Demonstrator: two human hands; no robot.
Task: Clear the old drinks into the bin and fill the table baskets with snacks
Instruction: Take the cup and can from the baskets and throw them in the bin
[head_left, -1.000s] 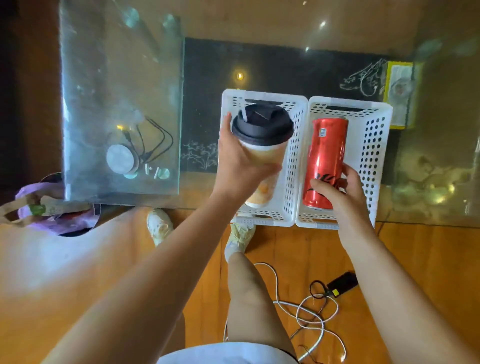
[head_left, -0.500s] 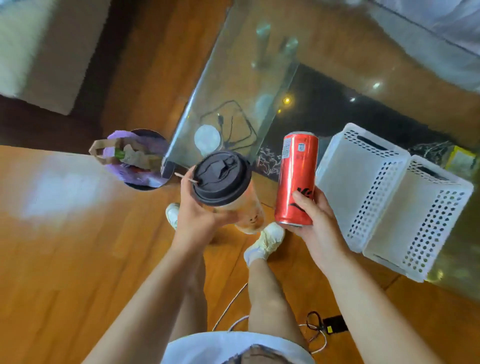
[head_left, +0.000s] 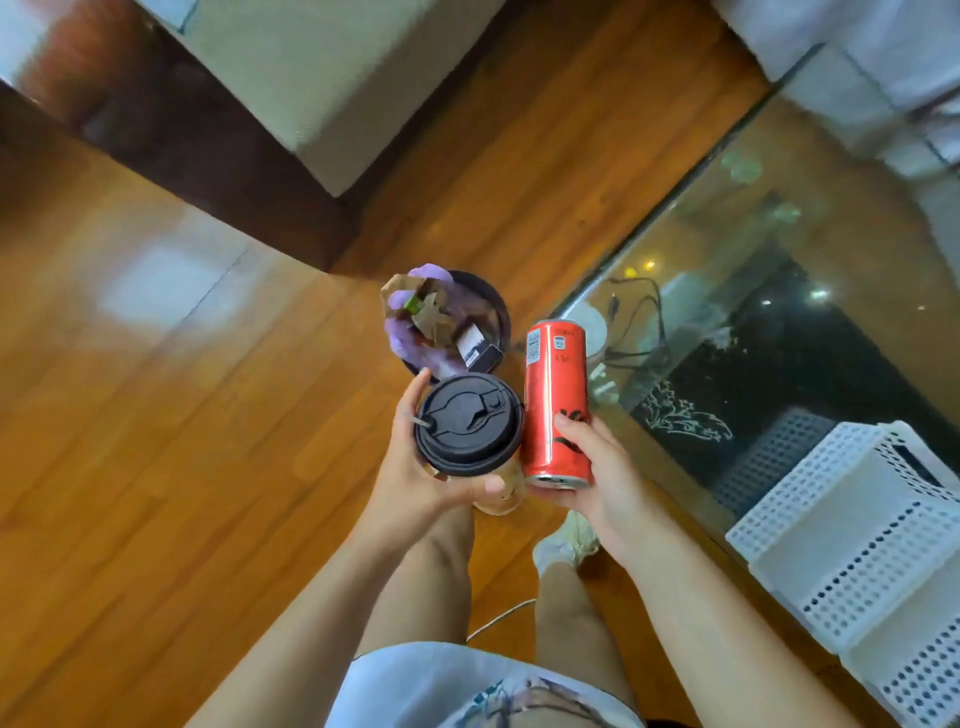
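My left hand (head_left: 415, 480) grips a drink cup with a black lid (head_left: 467, 423) and a straw stub. Beside it, my right hand (head_left: 597, 475) holds a tall red can (head_left: 556, 397) by its lower end. Both drinks hang over the wooden floor, just in front of a round dark bin (head_left: 491, 301) lined with a purple bag and holding brown paper and a small box. Two white perforated baskets (head_left: 852, 545) sit on the glass table (head_left: 779, 197) at the right, with nothing in them.
A pale sofa base (head_left: 291, 78) stands at the top. Cables and a round pad (head_left: 628, 322) lie under the glass. My legs and a white shoe (head_left: 569, 538) are below my hands, and a white cord (head_left: 498, 618) lies on the floor.
Both drinks left the baskets and moved left over the floor toward the bin. My view swung left, so the baskets now sit at the right edge.
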